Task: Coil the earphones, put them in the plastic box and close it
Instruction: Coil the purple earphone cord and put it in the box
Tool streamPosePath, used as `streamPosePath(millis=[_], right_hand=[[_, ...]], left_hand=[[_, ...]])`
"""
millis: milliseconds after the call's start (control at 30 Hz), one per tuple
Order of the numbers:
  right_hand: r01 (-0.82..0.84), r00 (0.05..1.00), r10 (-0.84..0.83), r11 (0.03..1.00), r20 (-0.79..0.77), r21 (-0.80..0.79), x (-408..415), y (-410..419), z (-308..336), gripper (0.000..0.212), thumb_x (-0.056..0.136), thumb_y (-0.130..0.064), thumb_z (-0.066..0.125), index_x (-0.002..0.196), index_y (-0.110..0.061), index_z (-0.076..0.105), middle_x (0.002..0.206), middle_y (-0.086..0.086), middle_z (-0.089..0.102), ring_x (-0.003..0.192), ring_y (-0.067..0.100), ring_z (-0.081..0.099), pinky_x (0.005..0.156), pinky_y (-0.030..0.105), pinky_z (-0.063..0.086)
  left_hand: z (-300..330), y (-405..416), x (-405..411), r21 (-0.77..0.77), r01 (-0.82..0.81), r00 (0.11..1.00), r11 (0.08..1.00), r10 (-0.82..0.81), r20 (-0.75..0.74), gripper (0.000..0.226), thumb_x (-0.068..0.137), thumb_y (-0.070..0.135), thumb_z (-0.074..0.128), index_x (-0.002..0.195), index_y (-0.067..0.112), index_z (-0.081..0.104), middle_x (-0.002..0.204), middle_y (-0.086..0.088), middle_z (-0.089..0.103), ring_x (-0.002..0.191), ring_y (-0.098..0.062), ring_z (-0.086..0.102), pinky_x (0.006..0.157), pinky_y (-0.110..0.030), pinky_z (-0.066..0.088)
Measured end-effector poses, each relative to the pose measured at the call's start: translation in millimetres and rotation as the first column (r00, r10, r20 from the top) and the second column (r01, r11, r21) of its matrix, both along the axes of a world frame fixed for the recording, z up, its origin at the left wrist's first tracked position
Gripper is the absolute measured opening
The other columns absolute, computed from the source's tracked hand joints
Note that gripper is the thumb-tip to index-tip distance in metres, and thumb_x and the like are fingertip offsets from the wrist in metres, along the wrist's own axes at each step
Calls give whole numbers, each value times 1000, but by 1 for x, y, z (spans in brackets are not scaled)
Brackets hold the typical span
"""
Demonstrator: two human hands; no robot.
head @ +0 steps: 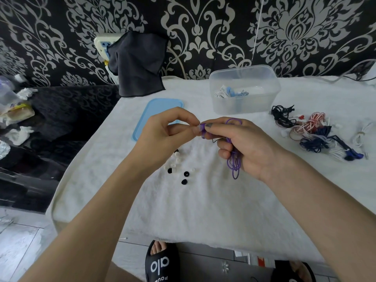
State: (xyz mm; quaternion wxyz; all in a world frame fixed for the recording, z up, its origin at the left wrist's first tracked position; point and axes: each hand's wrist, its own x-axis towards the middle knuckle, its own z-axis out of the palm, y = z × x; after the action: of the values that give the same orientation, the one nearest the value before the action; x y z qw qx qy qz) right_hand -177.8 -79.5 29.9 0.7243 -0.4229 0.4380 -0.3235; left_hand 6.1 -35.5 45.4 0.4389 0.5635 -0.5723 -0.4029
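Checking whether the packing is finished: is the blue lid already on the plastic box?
No, the blue lid lies flat on the white cloth to the left of the open plastic box.

Bare white cloth (203,200) lies open across the near half of the table. Small ear tips (177,165) are scattered left of centre. The blue lid (154,112) lies flat far left, the open plastic box (244,88) stands far centre, and tangled earphones (317,135) crowd the right side.
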Motion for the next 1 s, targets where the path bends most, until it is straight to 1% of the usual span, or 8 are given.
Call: streamPosePath(millis=[133, 300, 367, 567, 733, 833, 900, 1000], right_hand=[[15, 1000, -15, 1000, 13, 21, 0, 0, 0, 12, 91, -10, 66, 97, -4, 75, 87, 13, 68, 44, 7, 33, 42, 19, 34], [25, 998, -26, 999, 54, 28, 3, 4, 1, 18, 92, -8, 66, 104, 4, 72, 84, 12, 68, 44, 6, 32, 41, 18, 33], [21, 998, -23, 999, 66, 30, 3, 4, 2, 19, 92, -7, 65, 105, 4, 72, 83, 11, 69, 44, 6, 31, 41, 18, 32], [-7, 997, 6, 1000, 71, 11, 4, 7, 5, 13, 93, -7, 63, 92, -6, 76, 77, 7, 68, 48, 7, 28, 42, 18, 31], [11, 995, -13, 1000, 100, 22, 8, 11, 6, 13, 93, -6, 64, 88, -7, 76, 78, 7, 68, 47, 7, 29, 42, 18, 32], [24, 990, -33, 998, 136, 63, 10, 12, 6, 14, 93, -8, 64, 86, -8, 76, 81, 9, 69, 46, 6, 29, 42, 16, 33], [30, 985, -49, 993, 164, 111, 11, 11, 6, 12, 93, -8, 64, 90, -6, 75, 79, 7, 70, 46, 5, 30, 41, 16, 33], [5, 975, -45, 984, 220, 178, 10, 10, 6, 11, 94, -9, 63, 98, -5, 72, 75, 3, 69, 46, 4, 30, 40, 15, 32]], left_hand=[[1, 2, -4, -32, 21, 997, 999, -18, 72, 3, 95, 7, 70, 96, 9, 72, 88, -5, 80, 91, -52, 67, 85, -70, 48], [0, 2, -3, -95, 22, 994, 995, -11, 110, 3, 93, 1, 70, 96, 3, 70, 89, -7, 79, 91, -25, 77, 92, -55, 56], [-1, 1, -2, -115, 34, 994, 993, -21, 107, 3, 93, 0, 70, 96, 2, 70, 90, -10, 78, 91, -26, 77, 93, -51, 57], [-2, 1, 2, -132, 63, 995, 989, -52, 87, 3, 93, -1, 70, 96, -1, 69, 90, -13, 78, 91, -28, 77, 92, -48, 59], [1, 0, 4, -60, 77, 995, 995, -80, -52, 4, 93, -5, 66, 95, -8, 64, 89, -19, 75, 87, -24, 74, 82, -28, 56], [2, -2, 3, -16, 75, 989, 997, -77, -129, 3, 93, -6, 64, 93, -3, 65, 85, -13, 73, 84, -19, 72, 82, -22, 53], [2, -1, 2, -46, 64, 992, 997, -68, -108, 7, 94, -6, 64, 93, 0, 64, 84, -11, 73, 84, -18, 71, 80, -23, 53], [2, 2, -1, -163, 54, 998, 985, -51, 25, 7, 95, -5, 65, 93, 2, 62, 83, -4, 70, 80, -13, 70, 74, -21, 49]])
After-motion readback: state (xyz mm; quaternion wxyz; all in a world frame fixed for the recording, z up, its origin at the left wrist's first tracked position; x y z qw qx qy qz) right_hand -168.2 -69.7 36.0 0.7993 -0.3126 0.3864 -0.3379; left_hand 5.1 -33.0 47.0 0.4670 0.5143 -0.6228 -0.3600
